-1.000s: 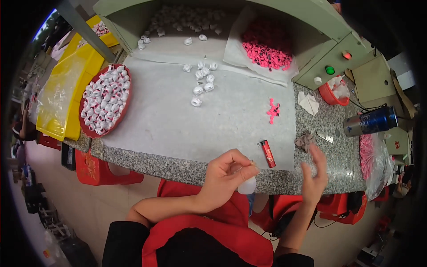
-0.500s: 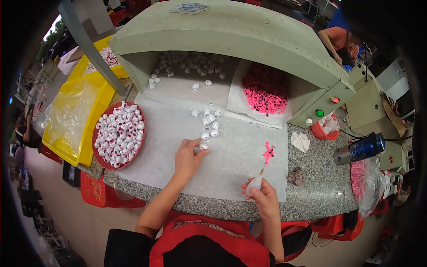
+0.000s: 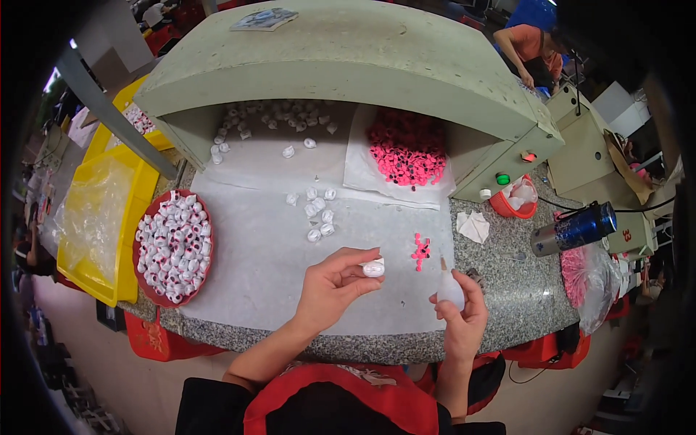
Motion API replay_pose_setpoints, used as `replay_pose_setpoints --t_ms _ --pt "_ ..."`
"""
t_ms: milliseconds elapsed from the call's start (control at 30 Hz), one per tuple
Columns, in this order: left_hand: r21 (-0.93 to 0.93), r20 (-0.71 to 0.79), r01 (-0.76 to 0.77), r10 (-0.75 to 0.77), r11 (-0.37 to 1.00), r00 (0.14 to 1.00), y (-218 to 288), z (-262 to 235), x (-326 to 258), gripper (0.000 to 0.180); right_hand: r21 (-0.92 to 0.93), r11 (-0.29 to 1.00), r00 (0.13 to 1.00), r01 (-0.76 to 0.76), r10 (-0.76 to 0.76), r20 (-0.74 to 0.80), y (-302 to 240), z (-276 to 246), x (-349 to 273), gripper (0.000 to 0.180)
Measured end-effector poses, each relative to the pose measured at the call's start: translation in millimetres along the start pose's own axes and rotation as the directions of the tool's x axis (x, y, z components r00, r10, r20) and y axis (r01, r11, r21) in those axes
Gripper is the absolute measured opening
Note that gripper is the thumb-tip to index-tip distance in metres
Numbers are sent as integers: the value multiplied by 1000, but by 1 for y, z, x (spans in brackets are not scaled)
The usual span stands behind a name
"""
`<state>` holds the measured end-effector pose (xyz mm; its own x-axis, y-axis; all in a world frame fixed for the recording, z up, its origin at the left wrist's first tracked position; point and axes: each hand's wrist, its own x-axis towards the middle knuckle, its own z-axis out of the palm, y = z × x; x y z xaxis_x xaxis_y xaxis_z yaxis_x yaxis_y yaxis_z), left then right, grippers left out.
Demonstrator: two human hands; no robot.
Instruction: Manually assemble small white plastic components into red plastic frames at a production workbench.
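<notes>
at bench front edge | left hand (image 3: pixel 330 286) pinches small white piece (image 3: pixel 374 268), raised toward nozzle | right hand (image 3: pixel 458 319) grasps squeeze bottle (image 3: pixel 448 288) (tip at 12 o'clock) | pink bits (image 3: pixel 420 251) just beyond
</notes>
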<state>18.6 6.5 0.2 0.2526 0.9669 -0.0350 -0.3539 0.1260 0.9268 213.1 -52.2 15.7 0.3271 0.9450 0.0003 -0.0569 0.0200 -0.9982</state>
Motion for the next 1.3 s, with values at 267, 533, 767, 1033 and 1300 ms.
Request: replay_pose_setpoints --t_ms 267,533,767,1033,1300 --pt "278 28 -343 349 897 937 18 11 -6 34 -294 719 770 630 -628 113 -27 30 -20 36" --pt "248 -30 -307 324 919 946 23 12 -8 41 -348 538 630 768 -734 254 -28 46 -16 35" --pt "410 -59 -392 452 824 890 21 16 -8 35 -358 549 647 755 -712 274 -27 46 -15 33" --pt "459 -52 -411 486 788 873 21 17 -8 33 -357 535 633 766 -728 265 -24 48 -13 33" --pt "467 -55 -412 491 782 869 21 17 -9 33 -338 522 613 784 -739 280 -26 52 -14 34"
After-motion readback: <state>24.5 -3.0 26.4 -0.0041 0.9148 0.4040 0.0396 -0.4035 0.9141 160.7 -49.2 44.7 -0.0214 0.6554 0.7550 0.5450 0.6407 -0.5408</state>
